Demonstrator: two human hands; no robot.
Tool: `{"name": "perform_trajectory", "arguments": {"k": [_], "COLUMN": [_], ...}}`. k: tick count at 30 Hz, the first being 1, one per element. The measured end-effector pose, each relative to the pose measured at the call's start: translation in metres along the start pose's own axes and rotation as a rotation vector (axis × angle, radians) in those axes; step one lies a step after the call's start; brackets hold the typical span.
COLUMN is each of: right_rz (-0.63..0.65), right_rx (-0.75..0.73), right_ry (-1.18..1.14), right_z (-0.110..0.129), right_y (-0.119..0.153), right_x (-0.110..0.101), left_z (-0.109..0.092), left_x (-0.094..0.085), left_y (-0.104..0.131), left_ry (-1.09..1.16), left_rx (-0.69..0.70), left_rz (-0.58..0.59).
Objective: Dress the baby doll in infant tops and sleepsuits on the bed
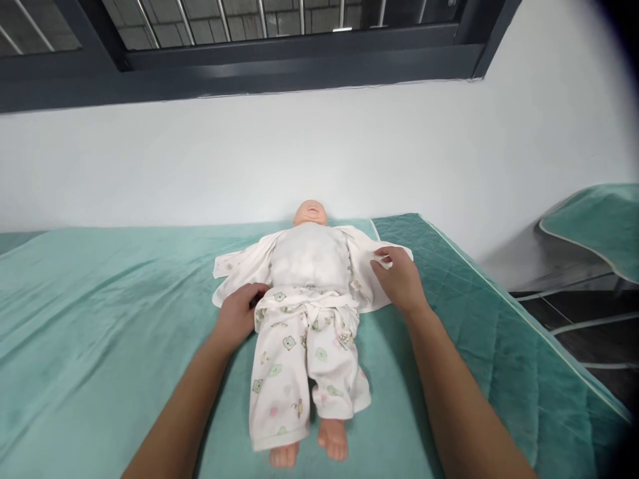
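Observation:
A baby doll [311, 213] lies on its back, head toward the wall and bare feet toward me. It wears a white open-front shirt [367, 286] with both flaps spread out sideways, over a plain white torso [309, 256]. White pants [282, 372] printed with small animals cover its legs. My right hand [398, 276] pinches a bit of white cloth at the shirt's right-hand side, near the sleeve. At the left side of the waistband, my left hand [240, 311] has its fingers bent against the pants' edge; its fingertips are partly hidden.
Beneath the doll spreads a green bed cover [124, 319], with a quilted darker section [479, 352] on the right. A white wall [200, 159] rises behind, under a dark window frame [299, 66] with metal bars. Another green-covered surface [599, 223] stands at far right, beyond a floor gap.

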State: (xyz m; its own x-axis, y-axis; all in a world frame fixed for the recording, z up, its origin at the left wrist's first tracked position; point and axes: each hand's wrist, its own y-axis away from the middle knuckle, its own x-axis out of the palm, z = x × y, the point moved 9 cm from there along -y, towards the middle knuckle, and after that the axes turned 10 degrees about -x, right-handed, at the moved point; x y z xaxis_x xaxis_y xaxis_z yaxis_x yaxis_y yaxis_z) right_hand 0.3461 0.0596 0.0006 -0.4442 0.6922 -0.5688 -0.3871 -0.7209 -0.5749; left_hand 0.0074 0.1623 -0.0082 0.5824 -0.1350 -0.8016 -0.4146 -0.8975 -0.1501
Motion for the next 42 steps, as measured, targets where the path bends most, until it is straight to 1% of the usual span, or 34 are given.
{"name": "perform_trajectory", "arguments": {"k": [1,3,5,6,8,10,15,18,23,25,26,29,31,34,36,39,42], "right_rz": [0.045,0.189,0.318,0.353,0.381,0.404,0.484,0.481,0.452,0.415,0.381,0.222,0.172,0.226,0.268,0.350,0.396], "right_rx": [-0.034,-0.080,-0.117,-0.126,-0.124,-0.118,-0.177,-0.200,-0.164,-0.130,-0.109,-0.025,0.006,-0.016,-0.047,-0.050,-0.026], "right_ry": [-0.084,-0.179,-0.161,-0.128,-0.046,0.033,0.209,0.299,0.327,0.235,0.136,-0.283,-0.517,-0.697,-0.763,-0.801,-0.752], "right_z": [0.011,0.032,0.050,0.055,0.060,0.060,0.062,0.065,0.064,0.062,0.061,0.057,0.057,0.065,0.072,0.079,0.080], "right_y": [0.000,0.004,0.011,0.015,0.022,0.030,0.058,0.069,0.070,0.069,0.068,0.065,0.064,0.062,0.062,0.064,0.065], "right_x": [0.007,0.022,0.032,0.034,0.034,0.034,0.035,0.034,0.032,0.031,0.029,0.022,0.021,0.024,0.024,0.029,0.033], "left_z": [-0.003,-0.011,-0.017,-0.019,-0.019,-0.017,-0.015,-0.019,-0.028,-0.028,-0.026,-0.012,-0.002,0.005,0.003,-0.010,-0.018], "left_x": [0.001,0.004,0.006,0.007,0.008,0.010,0.014,0.012,0.007,0.006,0.005,0.001,-0.002,-0.009,-0.013,-0.013,-0.007], "left_y": [0.002,0.007,0.012,0.014,0.017,0.019,0.024,0.027,0.034,0.035,0.034,0.030,0.027,0.027,0.028,0.030,0.031], "left_ry": [-0.014,-0.035,-0.042,-0.045,-0.059,-0.081,-0.173,-0.202,-0.114,-0.079,-0.048,0.150,0.328,0.513,0.568,0.586,0.564], "left_rx": [0.026,0.090,0.147,0.164,0.175,0.179,0.197,0.208,0.252,0.245,0.226,0.098,-0.007,-0.099,-0.106,-0.035,0.027], "left_rz": [0.008,0.031,0.051,0.057,0.068,0.075,0.037,0.014,0.028,0.041,0.046,0.058,0.052,0.009,-0.010,0.043,0.135]}}
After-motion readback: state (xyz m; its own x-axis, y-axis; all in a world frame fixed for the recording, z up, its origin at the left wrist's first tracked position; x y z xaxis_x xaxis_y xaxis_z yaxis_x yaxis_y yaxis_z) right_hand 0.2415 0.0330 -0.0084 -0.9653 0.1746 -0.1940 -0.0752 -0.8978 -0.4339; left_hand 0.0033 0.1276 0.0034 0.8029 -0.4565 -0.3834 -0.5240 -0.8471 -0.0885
